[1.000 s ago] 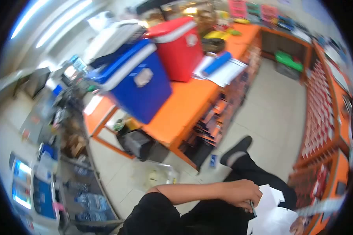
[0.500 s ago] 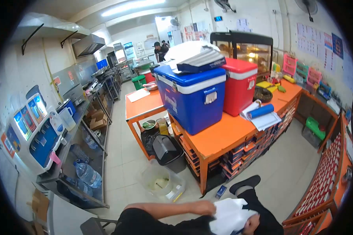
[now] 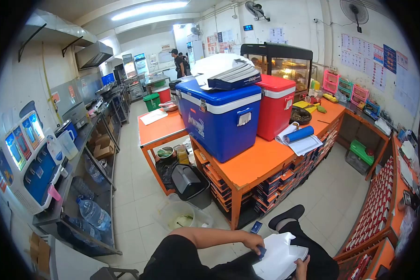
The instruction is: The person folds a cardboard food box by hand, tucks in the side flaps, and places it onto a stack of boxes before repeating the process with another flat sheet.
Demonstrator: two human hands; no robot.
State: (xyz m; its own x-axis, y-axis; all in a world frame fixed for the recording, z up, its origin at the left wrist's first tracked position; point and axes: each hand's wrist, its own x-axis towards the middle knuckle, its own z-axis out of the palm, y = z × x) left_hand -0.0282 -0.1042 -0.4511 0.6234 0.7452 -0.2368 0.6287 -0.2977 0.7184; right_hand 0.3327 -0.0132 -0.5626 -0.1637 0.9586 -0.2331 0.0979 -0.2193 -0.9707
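Observation:
A white paperboard box blank, partly folded, lies across my lap at the bottom of the head view. My left hand is closed at its upper left edge, fingers curled on a small dark blue piece that looks like a flap of the board. Lower down on the other side, my right hand grips the raised right edge, its thumb along the board. Similar white and blue blanks are piled on the lid of a blue cooler.
The orange table bears the blue cooler, a red cooler and a blue roll on papers. Folded boxes fill the shelf beneath. A clear plastic tub and a black bin stand on the floor. Farther back is a person.
My left hand has shifted and now holds a blue piece at the board's edge. The board is spread wider, its right side raised by my right hand. The view has tilted up slightly.

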